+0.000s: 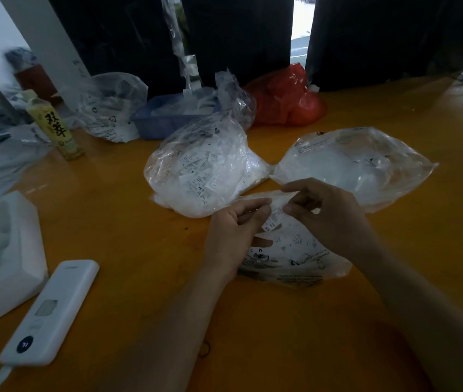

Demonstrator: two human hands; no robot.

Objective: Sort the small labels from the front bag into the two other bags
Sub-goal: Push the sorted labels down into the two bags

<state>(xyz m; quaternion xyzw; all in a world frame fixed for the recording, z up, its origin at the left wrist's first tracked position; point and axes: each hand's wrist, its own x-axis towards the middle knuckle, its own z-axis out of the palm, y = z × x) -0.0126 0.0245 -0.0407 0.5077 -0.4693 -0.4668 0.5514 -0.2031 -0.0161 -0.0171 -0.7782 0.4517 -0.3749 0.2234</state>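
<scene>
Front bag: the front bag (289,253) lies flat on the orange tabletop (117,210), nearest the person, its mouth turned away toward the other bags; that seems to keep the labels within easy reach of both hands.
Labels: the small labels (271,222) show through the clear plastic, printed with sizes such as XS and M; most sit inside the front bag, near its mouth.
Left hand: the left hand (233,230) pinches the upper film of the front bag at its mouth, thumb and forefinger closed on the plastic, other fingers curled beneath; whether a label is also caught in the pinch cannot be told.
Right hand: the right hand (321,207) pinches the same edge from the other side, fingertips meeting the left hand's, probably to part the film or draw out a label.
Arm pose: both forearms come in from the near edge and converge over the bag, wrists raised off the tabletop, palms turned inward.
Left bag: the left bag (199,171) stands bulging just beyond the hands, already well filled with labels.
Right bag: the right bag (357,162) lies beside it, flatter, its contents blurred and pale.
Placement: the two receiving bags sit side by side just behind the front bag, so each label needs only a short carry.
Progress: judged mid-sort, with labels left in the front bag.
</scene>
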